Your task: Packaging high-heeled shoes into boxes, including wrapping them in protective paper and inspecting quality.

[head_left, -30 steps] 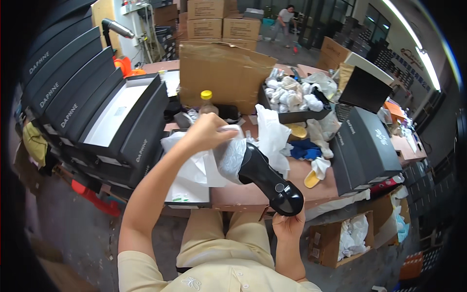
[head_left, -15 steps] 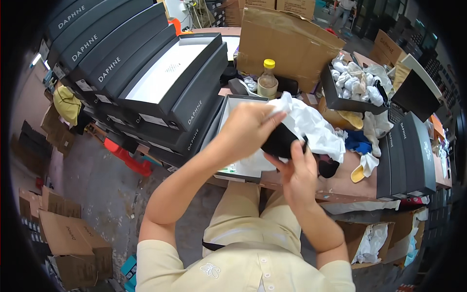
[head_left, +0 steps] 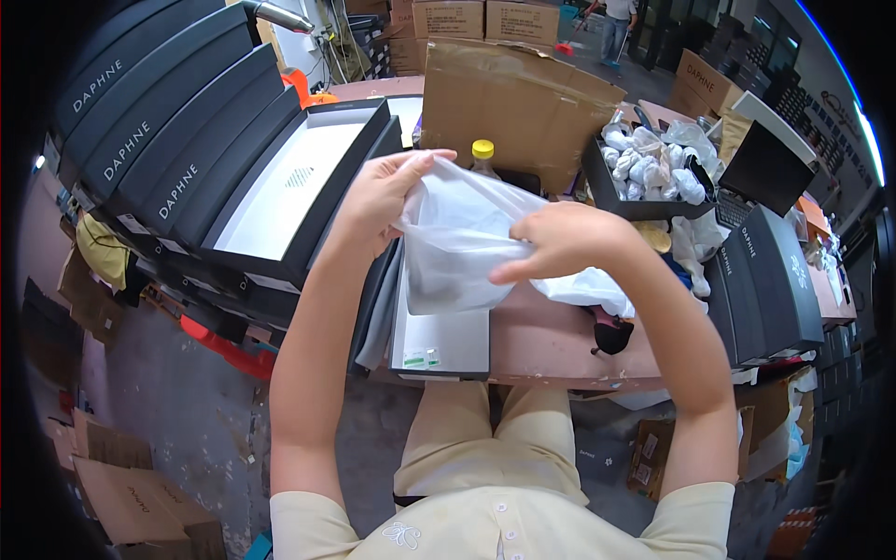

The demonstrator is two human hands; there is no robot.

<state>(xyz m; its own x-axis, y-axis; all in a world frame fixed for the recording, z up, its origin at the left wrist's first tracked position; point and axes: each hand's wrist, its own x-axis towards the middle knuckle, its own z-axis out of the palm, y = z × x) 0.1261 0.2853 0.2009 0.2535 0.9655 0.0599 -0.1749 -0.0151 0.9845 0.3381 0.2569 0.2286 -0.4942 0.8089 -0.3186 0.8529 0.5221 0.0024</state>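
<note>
My left hand (head_left: 385, 201) pinches the upper left edge of a translucent white bag (head_left: 457, 233) between thumb and fingers. At the bag's right side, my right hand (head_left: 571, 245) has its fingers closed on the thin material. A darker grey patch shows faintly through the lower part of the bag; what it is I cannot tell. The bag hangs over an open shoe box (head_left: 441, 347) with a white inside and a small green-marked packet at its near end. Right of the box, crumpled white tissue paper (head_left: 588, 291) lies beside a black shoe (head_left: 612, 336), partly behind my right forearm.
Dark shoe boxes (head_left: 154, 140) are stacked at the left, with an open lid (head_left: 289, 177) on them. Behind my hands stand a cardboard sheet (head_left: 513, 103) and a yellow-capped bottle (head_left: 483, 151). At the right are a box of white wads (head_left: 653, 168) and upright shoe boxes (head_left: 761, 280).
The black item and white tissue are no longer in my hands; both now grip the translucent bag. The tissue lies on the table. My view has shifted a little to the right.
</note>
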